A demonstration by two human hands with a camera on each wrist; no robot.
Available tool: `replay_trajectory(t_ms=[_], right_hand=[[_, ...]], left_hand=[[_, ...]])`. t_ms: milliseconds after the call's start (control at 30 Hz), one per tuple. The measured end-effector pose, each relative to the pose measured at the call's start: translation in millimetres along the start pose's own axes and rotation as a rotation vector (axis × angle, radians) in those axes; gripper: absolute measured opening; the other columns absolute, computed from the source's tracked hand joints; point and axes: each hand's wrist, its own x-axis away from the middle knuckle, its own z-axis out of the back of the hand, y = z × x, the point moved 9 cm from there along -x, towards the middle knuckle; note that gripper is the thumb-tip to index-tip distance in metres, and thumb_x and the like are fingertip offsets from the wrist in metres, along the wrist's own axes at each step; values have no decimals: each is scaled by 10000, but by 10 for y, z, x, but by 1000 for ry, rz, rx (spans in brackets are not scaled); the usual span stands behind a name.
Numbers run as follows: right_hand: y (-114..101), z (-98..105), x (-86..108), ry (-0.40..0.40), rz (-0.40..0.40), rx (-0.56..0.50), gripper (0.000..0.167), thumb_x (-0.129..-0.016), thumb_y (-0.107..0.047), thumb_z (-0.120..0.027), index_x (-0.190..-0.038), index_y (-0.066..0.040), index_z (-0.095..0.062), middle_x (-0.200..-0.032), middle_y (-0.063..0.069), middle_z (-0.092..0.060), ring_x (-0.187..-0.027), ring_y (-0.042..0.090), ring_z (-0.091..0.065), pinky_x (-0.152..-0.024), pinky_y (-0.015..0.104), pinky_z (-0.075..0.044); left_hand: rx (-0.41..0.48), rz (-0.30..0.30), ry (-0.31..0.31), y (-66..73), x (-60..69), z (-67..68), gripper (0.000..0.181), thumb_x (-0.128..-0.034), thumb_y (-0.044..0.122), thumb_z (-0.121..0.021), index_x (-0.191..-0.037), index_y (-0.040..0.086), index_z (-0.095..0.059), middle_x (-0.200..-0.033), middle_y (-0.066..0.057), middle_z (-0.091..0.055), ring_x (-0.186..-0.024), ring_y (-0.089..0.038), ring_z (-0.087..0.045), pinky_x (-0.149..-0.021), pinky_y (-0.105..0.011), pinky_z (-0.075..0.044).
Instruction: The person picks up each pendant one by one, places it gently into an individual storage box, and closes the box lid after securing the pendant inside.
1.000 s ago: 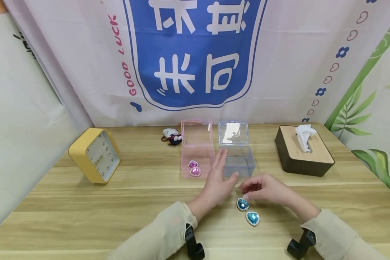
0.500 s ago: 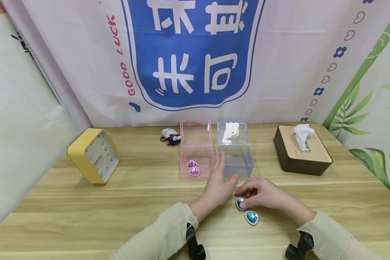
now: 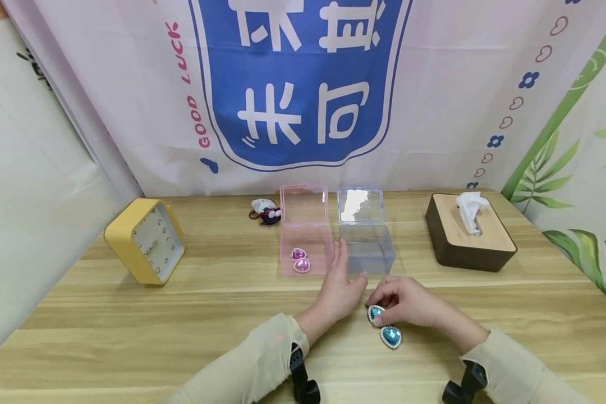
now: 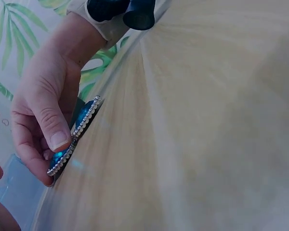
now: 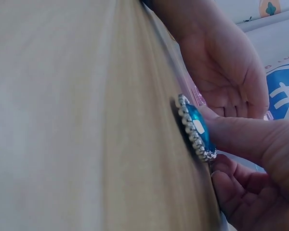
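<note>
My right hand [image 3: 415, 302] has its thumb and fingers at the edges of a heart-shaped blue gem [image 3: 376, 315] with a pearly rim, pinching it at the table top. A second blue gem [image 3: 391, 336] lies just nearer me, its rim close against the first. Fingers extended, my left hand [image 3: 337, 289] rests at the front left side of a clear blue box [image 3: 379, 261], whose lid stands back. To its left, a clear pink box [image 3: 289, 238] with its lid back holds two pink gems [image 3: 301, 264]. Both blue gems [image 4: 86, 115] appear edge-on in the left wrist view.
A yellow clock [image 3: 143, 241] stands on the left of the wooden table [image 3: 207, 342]. Behind the pink box lies a small doll keychain [image 3: 266, 212]. On the right is a tissue box [image 3: 472, 238]. A printed cloth [image 3: 419, 129] hangs along the back edge.
My right thumb has come down onto the farther blue gem, and the fingers have closed in on it. The left hand has shifted slightly back toward me along the blue box.
</note>
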Motion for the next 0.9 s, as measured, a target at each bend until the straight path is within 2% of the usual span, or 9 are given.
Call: replay_trajectory(t_ms=[200, 467, 700, 900], right_hand=[[-6, -8, 3, -8, -5, 4, 241, -696, -150, -781, -900, -54, -695, -841, 13, -618, -755, 69, -542, -667, 201, -509], [-15, -4, 1, -14, -53, -38, 220, -705, -100, -768, -886, -36, -660, -775, 18, -627, -693, 76, -537, -606, 202, -485], [-36, -4, 18, -33, -65, -55, 216, -729, -101, -753, -911, -12, -678, -772, 19, -646, -688, 52, -547, -608, 192, -494], [-60, 71, 26, -22, -107, -54, 212, -775, -106, -711, -963, -10, -687, -796, 28, -649, -709, 80, -544, -604, 199, -489]], left_hand=[[20, 12, 51, -37, 19, 9, 712, -923, 173, -520, -1482, 69, -91, -1540, -121, -61, -1412, -268, -95, -1149, -448, -122], [4, -68, 155, 2, 13, 80, 551, -952, 105, -457, -1440, -11, -229, -1499, -173, -210, -1387, -277, -207, -1142, -420, -184], [16, -63, 218, -12, 9, 121, 491, -953, 93, -456, -1415, 6, -316, -1470, -148, -305, -1364, -252, -279, -1130, -382, -227], [22, -64, 250, 1, 18, 161, 462, -942, 69, -474, -1388, 7, -373, -1437, -138, -373, -1333, -251, -337, -1110, -371, -266]])
